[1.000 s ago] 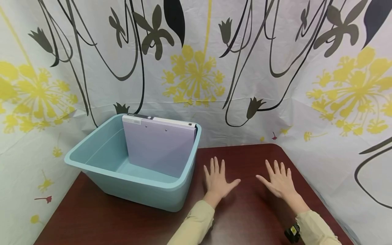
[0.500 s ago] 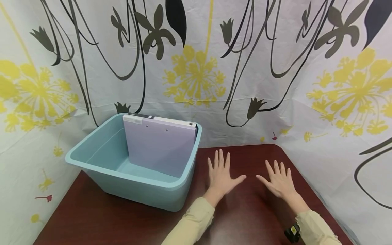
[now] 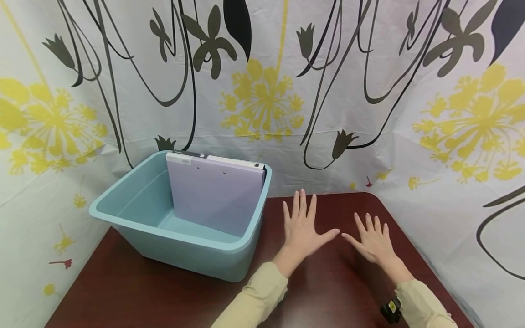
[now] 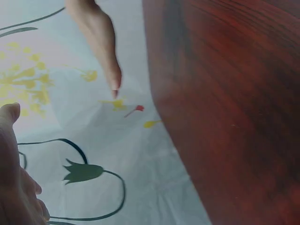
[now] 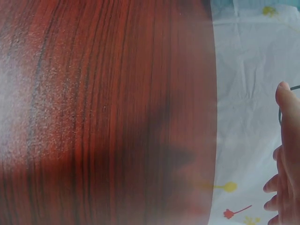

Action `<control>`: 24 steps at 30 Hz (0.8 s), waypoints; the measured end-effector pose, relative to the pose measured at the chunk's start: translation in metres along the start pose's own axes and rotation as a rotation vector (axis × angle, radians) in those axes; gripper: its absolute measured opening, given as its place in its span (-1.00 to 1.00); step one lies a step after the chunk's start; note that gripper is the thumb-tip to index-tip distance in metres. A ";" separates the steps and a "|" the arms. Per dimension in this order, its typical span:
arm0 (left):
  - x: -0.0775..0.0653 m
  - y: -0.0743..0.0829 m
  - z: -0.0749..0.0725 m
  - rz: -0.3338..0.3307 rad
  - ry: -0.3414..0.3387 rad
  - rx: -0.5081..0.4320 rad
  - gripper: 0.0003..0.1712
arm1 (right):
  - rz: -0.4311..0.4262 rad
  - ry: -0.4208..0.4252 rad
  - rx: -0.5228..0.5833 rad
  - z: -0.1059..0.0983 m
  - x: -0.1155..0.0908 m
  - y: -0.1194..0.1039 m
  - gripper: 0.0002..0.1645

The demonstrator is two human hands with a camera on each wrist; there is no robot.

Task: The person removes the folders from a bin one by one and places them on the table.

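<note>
My left hand (image 3: 301,232) hovers over the dark red-brown table, right of the blue tub, with fingers spread and thumb stretched toward the other hand. Farther right, my right hand (image 3: 373,246) is likewise spread above the tabletop, its thumb pointing left. Both hands hold nothing, and a narrow gap separates the two thumb tips in the head view. A pale blue plastic tub (image 3: 164,234) stands on the left half of the table. Inside it, a lilac binder (image 3: 215,196) with two small rivets stands on edge along the back right, its top edge white and black.
The wooden table (image 3: 324,291) has a rounded far right corner. A white curtain (image 3: 262,168) with grey and yellow plant prints hangs close behind and at both sides. A black device (image 3: 391,310) is strapped at the right wrist, by the beige sleeve (image 3: 424,303).
My left hand has moved forward and to the right, bringing its thumb close to the right thumb. The right hand stays almost still, and the tub and binder have kept their places.
</note>
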State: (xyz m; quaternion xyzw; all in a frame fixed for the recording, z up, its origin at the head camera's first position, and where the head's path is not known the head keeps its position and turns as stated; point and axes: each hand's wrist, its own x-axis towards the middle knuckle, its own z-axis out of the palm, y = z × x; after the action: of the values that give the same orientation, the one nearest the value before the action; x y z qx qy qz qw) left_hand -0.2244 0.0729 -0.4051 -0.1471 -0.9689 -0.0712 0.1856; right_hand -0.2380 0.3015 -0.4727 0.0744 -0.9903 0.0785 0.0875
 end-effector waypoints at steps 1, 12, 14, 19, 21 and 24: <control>0.000 0.001 -0.003 0.001 0.005 -0.002 0.15 | 0.000 0.001 -0.002 0.000 0.000 0.000 0.03; 0.000 -0.001 -0.030 0.006 0.026 0.021 0.16 | -0.008 0.023 -0.015 0.001 0.000 0.002 0.02; -0.001 -0.002 -0.034 0.005 0.035 0.008 0.16 | -0.005 0.024 -0.013 0.001 0.000 0.002 0.03; -0.002 -0.007 -0.045 -0.002 0.069 -0.013 0.16 | 0.008 0.016 -0.005 -0.001 -0.001 0.002 0.03; -0.002 -0.010 -0.050 -0.007 0.081 -0.020 0.15 | 0.008 0.014 -0.006 -0.001 -0.001 0.003 0.03; -0.003 -0.013 -0.058 -0.016 0.096 -0.041 0.15 | 0.001 0.016 -0.005 -0.001 -0.001 0.002 0.03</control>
State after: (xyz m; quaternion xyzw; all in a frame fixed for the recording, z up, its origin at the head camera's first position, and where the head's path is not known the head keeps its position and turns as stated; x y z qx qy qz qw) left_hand -0.2061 0.0483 -0.3542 -0.1394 -0.9584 -0.0994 0.2284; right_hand -0.2367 0.3040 -0.4718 0.0731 -0.9898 0.0768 0.0955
